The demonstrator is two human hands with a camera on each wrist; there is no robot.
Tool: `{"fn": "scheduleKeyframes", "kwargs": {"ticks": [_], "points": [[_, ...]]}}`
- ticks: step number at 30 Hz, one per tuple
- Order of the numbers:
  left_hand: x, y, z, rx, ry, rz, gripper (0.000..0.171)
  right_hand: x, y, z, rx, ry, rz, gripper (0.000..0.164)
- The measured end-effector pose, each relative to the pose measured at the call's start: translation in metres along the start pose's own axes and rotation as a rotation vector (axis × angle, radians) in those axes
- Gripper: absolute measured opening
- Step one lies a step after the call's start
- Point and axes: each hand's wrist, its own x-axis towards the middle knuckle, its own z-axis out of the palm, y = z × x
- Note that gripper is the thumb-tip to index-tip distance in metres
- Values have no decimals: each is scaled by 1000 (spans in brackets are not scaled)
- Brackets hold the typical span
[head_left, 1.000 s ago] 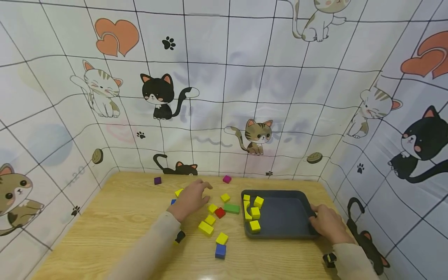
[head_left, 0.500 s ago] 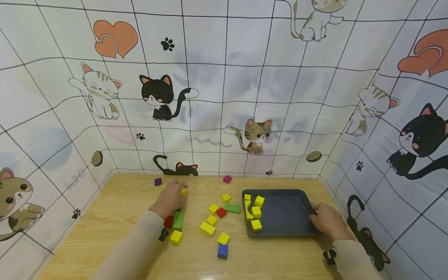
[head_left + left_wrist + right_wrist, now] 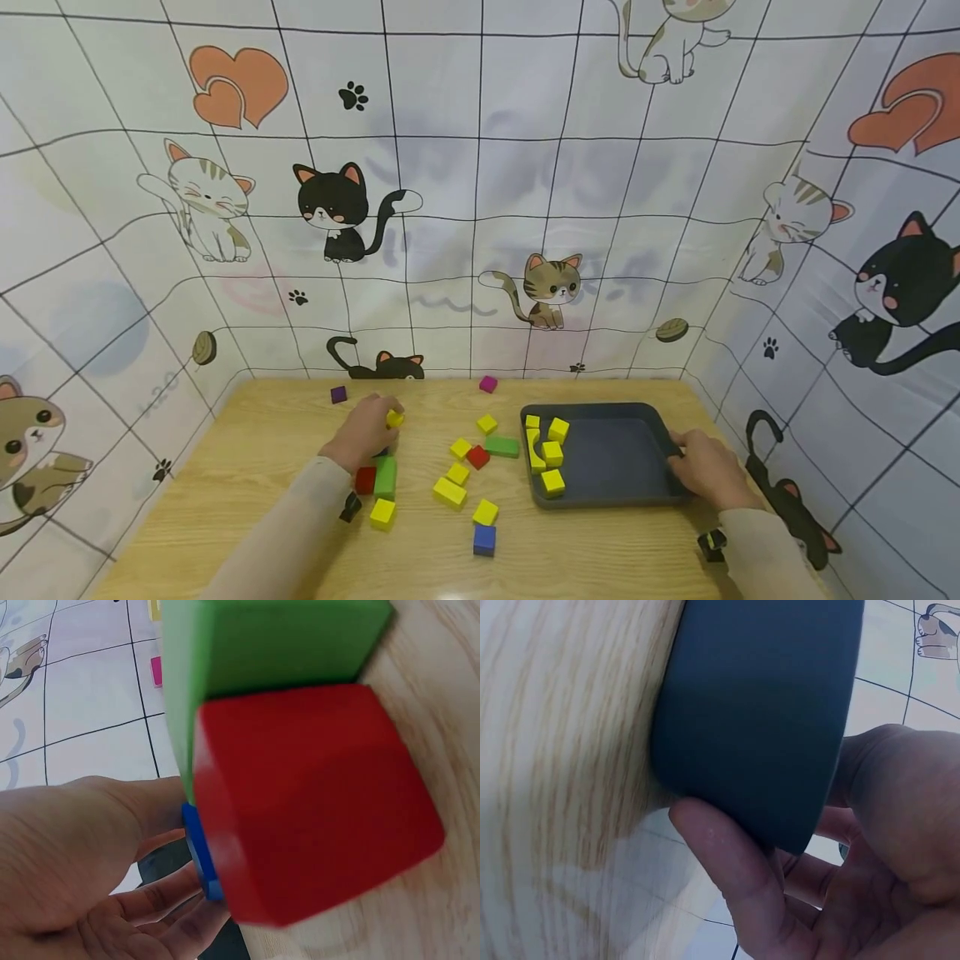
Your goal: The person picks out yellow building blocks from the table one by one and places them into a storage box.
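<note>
My left hand (image 3: 364, 431) is at the back left of the table, fingers and thumb curled at a small yellow block (image 3: 394, 418). In the left wrist view a red block (image 3: 315, 802) and a green block (image 3: 292, 645) fill the foreground, with a blue block (image 3: 199, 851) partly hidden beside the fingers (image 3: 161, 896); the yellow block is hidden there. My right hand (image 3: 708, 468) grips the right rim of a dark grey baking tray (image 3: 615, 454), which lies flat. Several yellow blocks (image 3: 552, 454), one with a curved cut-out, lie along the tray's left side.
Between hand and tray lie a red block (image 3: 477, 457), a green block (image 3: 502, 447) and several yellow blocks (image 3: 449, 493). A blue block (image 3: 484, 540) sits nearer the front. Purple (image 3: 339, 395) and magenta (image 3: 488, 384) blocks are near the back edge. A cat-print curtain (image 3: 450, 208) surrounds the wooden table.
My left hand has moved left from the middle blocks to the yellow block at the back left, uncovering red, green and yellow blocks by the wrist. My right hand stays on the tray.
</note>
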Motion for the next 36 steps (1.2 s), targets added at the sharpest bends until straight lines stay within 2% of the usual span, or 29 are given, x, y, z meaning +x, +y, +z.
{"fn": "scheduleKeyframes", "kwargs": {"ticks": [5, 9, 15, 21, 27, 36], "points": [[3, -2, 3, -3, -7, -12, 33, 3, 4, 4, 14, 5, -20, 54], [6, -3, 6, -15, 16, 0, 30, 4, 9, 5, 42, 17, -60, 53], [5, -4, 11, -10, 4, 22, 25, 2, 16, 7, 76, -11, -75, 53], [9, -4, 6, 7, 27, 56, 23, 8, 16, 7, 77, -14, -96, 53], [7, -6, 2, -9, 21, 32, 24, 16, 11, 4, 104, -38, -124, 52], [5, -3, 3, -13, 61, 57, 28, 20, 11, 2, 85, -49, -119, 53]]}}
